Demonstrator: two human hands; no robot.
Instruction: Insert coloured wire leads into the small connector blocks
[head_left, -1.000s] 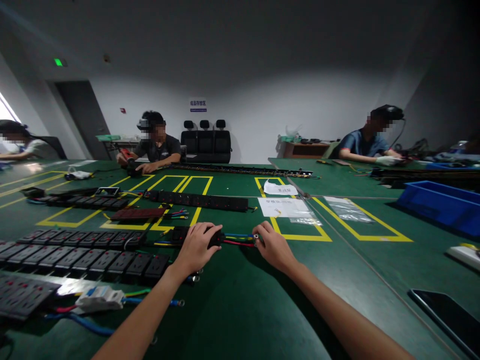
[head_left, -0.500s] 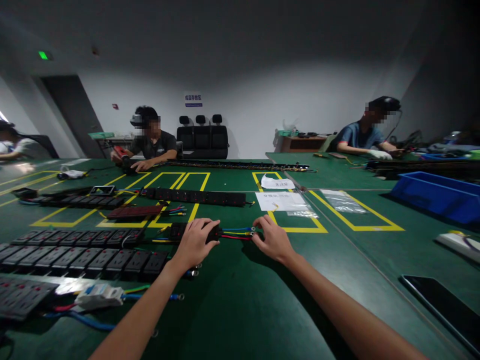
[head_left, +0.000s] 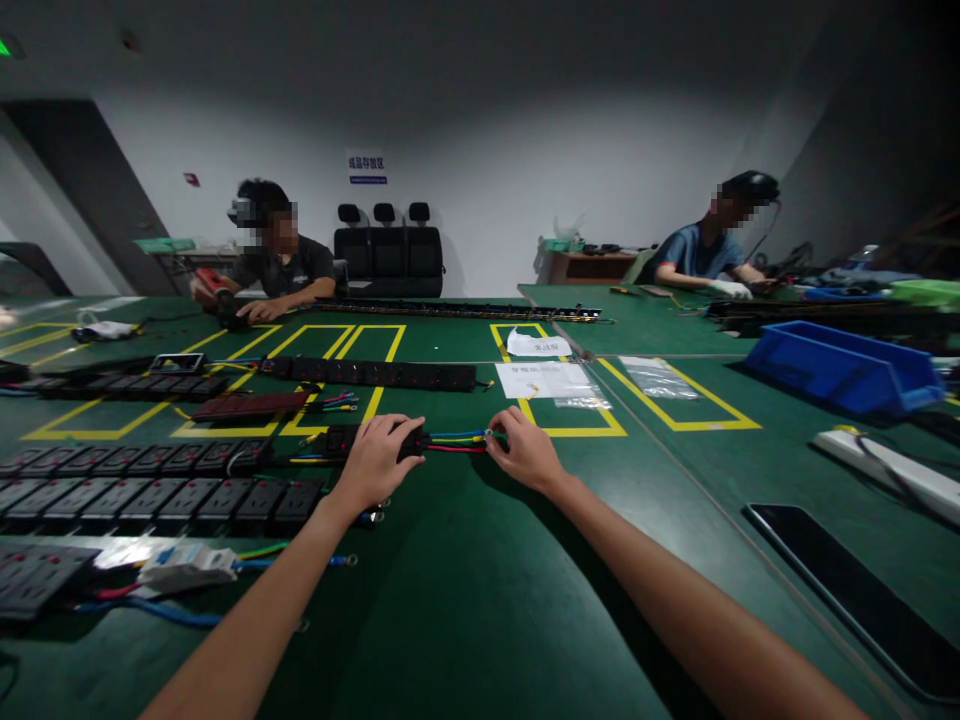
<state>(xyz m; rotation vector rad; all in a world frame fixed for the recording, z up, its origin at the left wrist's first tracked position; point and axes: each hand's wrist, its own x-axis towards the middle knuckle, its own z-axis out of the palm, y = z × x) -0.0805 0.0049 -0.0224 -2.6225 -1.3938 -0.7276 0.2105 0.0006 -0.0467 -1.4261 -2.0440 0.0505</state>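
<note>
In the head view, handling the coloured wires (head_left: 454, 441) neatly probably calls for steadying the black block (head_left: 339, 440), at eight o'clock from centre, without tugging: the left hand (head_left: 377, 460) clasps it palm-down, while the right hand (head_left: 523, 449), at its three o'clock, curls, apparently pinching the wire ends.

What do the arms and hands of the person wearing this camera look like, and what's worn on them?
The left hand and right hand are bare and ungloved. On the slender forearms, no sleeve, watch, cable or marking shows.
</note>
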